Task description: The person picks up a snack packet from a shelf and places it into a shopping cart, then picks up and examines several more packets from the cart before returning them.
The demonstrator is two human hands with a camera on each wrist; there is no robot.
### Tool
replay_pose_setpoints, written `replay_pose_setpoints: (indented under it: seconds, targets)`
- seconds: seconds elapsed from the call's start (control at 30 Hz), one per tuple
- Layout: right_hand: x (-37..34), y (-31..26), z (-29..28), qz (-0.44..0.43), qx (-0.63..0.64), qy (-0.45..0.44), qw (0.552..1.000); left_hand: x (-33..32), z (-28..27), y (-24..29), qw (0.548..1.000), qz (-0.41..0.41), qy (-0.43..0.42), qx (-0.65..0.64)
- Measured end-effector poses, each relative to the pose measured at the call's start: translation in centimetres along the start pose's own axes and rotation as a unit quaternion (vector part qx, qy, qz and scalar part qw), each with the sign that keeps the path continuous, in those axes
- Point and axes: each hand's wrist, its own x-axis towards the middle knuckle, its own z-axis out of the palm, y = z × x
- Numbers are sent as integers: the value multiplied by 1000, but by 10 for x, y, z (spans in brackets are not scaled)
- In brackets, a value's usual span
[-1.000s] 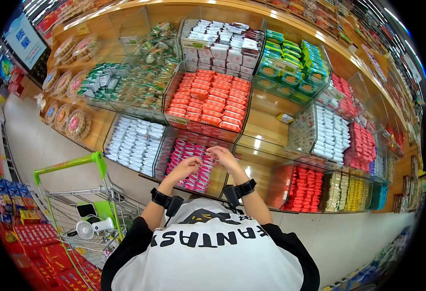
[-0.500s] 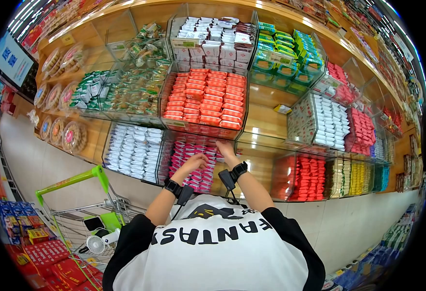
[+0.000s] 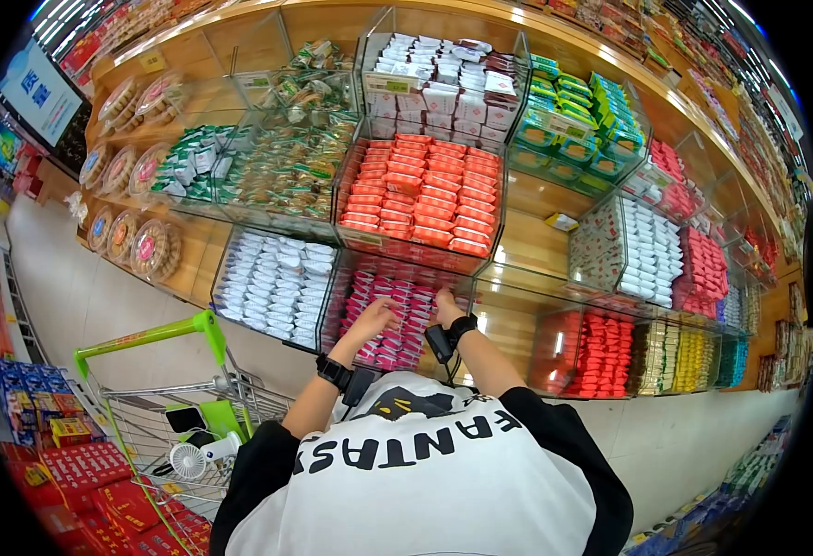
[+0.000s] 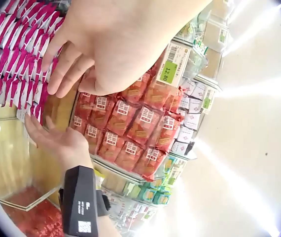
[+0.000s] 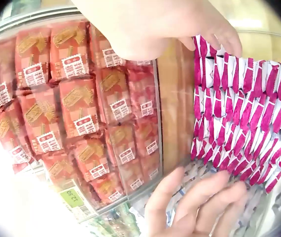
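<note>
Rows of magenta-and-white packets (image 3: pixel 383 350) fill a clear-walled bin right in front of me. My right hand (image 3: pixel 446 309) reaches down at the right end of these rows. In the left wrist view its extended fingers (image 4: pixel 37 129) touch the end packets, and the right wrist view shows its fingertips (image 5: pixel 231 45) overlapping the row's edge. My left hand (image 3: pixel 374 321) hovers over the packets with loosely bent fingers and nothing in them. Seen from the right wrist, the left fingers (image 5: pixel 207 197) are spread apart from one another.
A bin of orange-red packets (image 3: pixel 425 199) stands behind, its clear wall close to both hands. White packets (image 3: pixel 275 287) fill the bin to the left; red packets (image 3: pixel 603 357) lie farther right. A green-handled cart (image 3: pixel 147 341) with a small white fan (image 3: pixel 187 461) stands at left.
Both hands were held up over the bin at first. The right hand has gone down to the packets' right end, while the left stays above them. The head view has shifted slightly.
</note>
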Motion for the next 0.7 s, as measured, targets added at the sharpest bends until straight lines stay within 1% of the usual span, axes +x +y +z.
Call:
replay_pose_setpoints:
  seconds: [0.07,0.1,0.13,0.2,0.23,0.33,0.37,0.4,0.47,0.5,0.53,0.57,0.6,0.7]
  targets:
    - [90,27,-18,-8,21,27,999,-1,-4,0,1000,27,9,9]
    - [64,19,-13,0,-10,94,996,-2,-6,-1,1000,28,13,7]
    - [64,19,-15,0,-13,93,996,-3,-8,-1,999,42,25,5]
    - [62,23,-25,-3,103,60,993,-6,-10,-3,998,55,40,2]
    - [67,24,-27,-2,101,59,993,-10,-10,-1,996,63,53,-24]
    - [82,30,-30,69,125,69,987,-20,-13,5,992,78,70,-65]
    - [36,19,-16,22,82,110,990,-23,-13,4,991,86,74,-78]
    - [8,8,-10,27,80,111,990,-26,-14,1,991,81,75,-80]
    - [-19,-2,-4,91,73,123,985,-30,-17,2,989,66,86,-96]
    - [18,12,-10,54,71,117,989,-32,-16,2,990,61,97,-86]
    - [43,23,-16,56,67,117,989,-34,-16,2,989,60,99,-89]
    - [64,33,-23,63,63,88,992,-36,-16,1,989,60,104,-87]
    - [74,38,-26,70,58,60,994,-38,-16,1,989,61,108,-85]
    - [66,28,-20,93,73,70,990,-44,-13,4,989,61,117,-73]
